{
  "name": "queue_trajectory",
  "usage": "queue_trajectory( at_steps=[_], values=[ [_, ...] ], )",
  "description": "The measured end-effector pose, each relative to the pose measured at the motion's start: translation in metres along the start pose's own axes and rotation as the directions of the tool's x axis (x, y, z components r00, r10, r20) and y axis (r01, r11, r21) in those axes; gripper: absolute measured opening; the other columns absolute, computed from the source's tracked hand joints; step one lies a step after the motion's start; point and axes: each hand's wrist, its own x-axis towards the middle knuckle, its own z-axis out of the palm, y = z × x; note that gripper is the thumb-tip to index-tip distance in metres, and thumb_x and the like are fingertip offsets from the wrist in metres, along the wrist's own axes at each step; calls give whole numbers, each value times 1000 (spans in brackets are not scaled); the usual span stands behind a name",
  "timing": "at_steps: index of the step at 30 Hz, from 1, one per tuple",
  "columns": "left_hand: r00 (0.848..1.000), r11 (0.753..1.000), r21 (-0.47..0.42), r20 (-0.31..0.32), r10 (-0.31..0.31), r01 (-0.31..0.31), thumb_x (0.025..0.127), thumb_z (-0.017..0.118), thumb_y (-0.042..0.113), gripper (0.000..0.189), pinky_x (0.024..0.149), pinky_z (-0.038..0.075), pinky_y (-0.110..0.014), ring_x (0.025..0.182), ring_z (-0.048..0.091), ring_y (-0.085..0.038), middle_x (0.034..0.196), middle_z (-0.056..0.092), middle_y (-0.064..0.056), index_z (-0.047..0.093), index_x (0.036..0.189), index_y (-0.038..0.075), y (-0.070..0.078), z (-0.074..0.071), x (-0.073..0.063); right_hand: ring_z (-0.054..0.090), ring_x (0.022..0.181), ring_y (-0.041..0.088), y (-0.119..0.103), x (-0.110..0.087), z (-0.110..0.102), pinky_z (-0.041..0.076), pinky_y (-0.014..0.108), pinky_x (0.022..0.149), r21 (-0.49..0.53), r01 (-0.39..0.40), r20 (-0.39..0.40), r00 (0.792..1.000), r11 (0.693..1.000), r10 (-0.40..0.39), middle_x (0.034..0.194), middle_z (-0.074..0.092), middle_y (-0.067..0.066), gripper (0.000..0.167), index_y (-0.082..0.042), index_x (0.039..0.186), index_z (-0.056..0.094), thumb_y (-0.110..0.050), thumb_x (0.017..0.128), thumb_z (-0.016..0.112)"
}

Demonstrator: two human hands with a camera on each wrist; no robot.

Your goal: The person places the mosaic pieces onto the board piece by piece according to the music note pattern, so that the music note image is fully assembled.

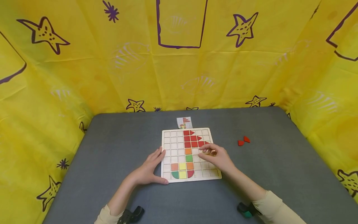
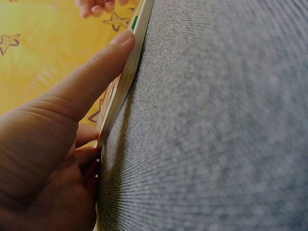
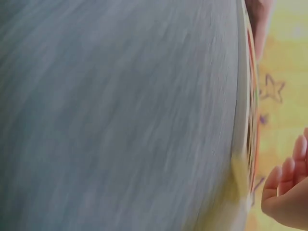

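A pale wooden grid board (image 1: pixel 170 152) lies on the grey table, with coloured tiles set in its squares. My left hand (image 1: pixel 148 169) rests against the board's left side, its straight thumb (image 2: pixel 96 72) at the near corner. Over the board's right half hovers my right hand (image 1: pixel 219 157), fingers loosely bent and no piece visible between them. Red squares and triangles (image 1: pixel 199 138) form rows at the top, the lowest triangle partly hidden by that hand. Below them come an orange square (image 1: pixel 188 151), a green square (image 1: pixel 189 158) and a block of yellow, orange, green and red pieces.
Two loose red rounded pieces (image 1: pixel 240 142) lie on the table right of the board. A small printed card (image 1: pixel 184 122) with a coloured pattern sits just behind the board. Yellow cloth (image 1: pixel 179 77) with drawn starfish surrounds the table at the back and sides.
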Motion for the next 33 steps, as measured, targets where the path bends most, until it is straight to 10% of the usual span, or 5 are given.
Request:
queue_trajectory(
  at_steps=[13,33],
  values=[
    [1000,1000,1,0,2,-2,69,85,49,118,110,20,-58,148,3,-35,163,3,-13,19,155,5,1,0,0,51,81,14,39,1,-72,40,25,69,24,-152,-177,972,988,154,93,62,0,40,-5,114,68,-31,85,78],
    [1000,1000,-8,-9,19,-19,69,86,48,117,109,19,-60,147,5,-37,163,4,-15,20,155,3,2,0,0,53,75,16,75,1,-149,40,30,65,-383,-191,-261,961,904,92,104,66,15,42,-4,118,66,-34,90,71]
  ],
)
